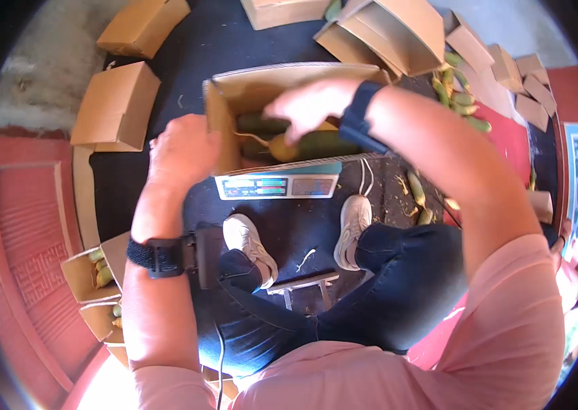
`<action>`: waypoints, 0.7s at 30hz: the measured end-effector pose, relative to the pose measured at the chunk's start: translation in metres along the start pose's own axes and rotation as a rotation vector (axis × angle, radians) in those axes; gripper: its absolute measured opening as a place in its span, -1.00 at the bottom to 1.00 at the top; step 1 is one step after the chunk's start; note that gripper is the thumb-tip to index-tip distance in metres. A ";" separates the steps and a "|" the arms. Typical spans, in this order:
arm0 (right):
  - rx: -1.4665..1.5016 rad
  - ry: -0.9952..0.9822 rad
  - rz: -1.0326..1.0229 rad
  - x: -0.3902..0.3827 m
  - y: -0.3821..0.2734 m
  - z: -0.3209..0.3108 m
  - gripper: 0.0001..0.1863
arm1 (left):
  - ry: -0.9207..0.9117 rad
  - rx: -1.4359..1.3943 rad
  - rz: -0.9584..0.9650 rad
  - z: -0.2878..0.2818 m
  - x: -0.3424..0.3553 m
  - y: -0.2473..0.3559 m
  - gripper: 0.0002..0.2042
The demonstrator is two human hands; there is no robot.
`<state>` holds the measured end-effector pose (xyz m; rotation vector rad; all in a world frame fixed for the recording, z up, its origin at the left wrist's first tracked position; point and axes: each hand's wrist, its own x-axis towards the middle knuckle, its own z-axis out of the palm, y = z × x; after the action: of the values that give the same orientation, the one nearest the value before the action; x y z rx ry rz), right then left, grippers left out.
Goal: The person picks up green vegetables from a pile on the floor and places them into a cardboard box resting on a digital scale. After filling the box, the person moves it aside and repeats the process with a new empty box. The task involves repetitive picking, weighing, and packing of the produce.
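An open cardboard box (219, 137) stands on a digital scale (313, 186) in front of me. Inside lie several long green vegetables with yellowish ends, which look like green radishes (323, 145). My left hand (185, 152) is closed at the box's left wall, its fingers curled by the upper edge. Over the radishes, reaching in from the right, is my right hand (313, 106). It is slightly blurred, with thumb and fingers apart and nothing visible between them. Part of the box's contents is hidden beneath the right hand and forearm.
Cardboard boxes (116, 106) stand at the left, and more open boxes (398, 37) at the back. Loose radishes (463, 102) lie on the floor at the right. Smaller boxes with radishes (90, 277) sit at lower left. A cable (367, 176) runs beside the scale. Another person (576, 273) is at the far right.
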<state>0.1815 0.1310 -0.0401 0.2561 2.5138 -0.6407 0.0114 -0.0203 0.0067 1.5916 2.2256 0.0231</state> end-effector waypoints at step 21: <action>1.879 1.026 1.526 -0.458 0.079 0.530 -0.98 | 0.070 0.084 -0.037 -0.013 0.017 -0.049 -0.58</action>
<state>0.8274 -0.0837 -0.2217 2.9991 0.4343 -1.9017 -0.0418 -0.0189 0.0009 1.6163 2.3372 -0.0249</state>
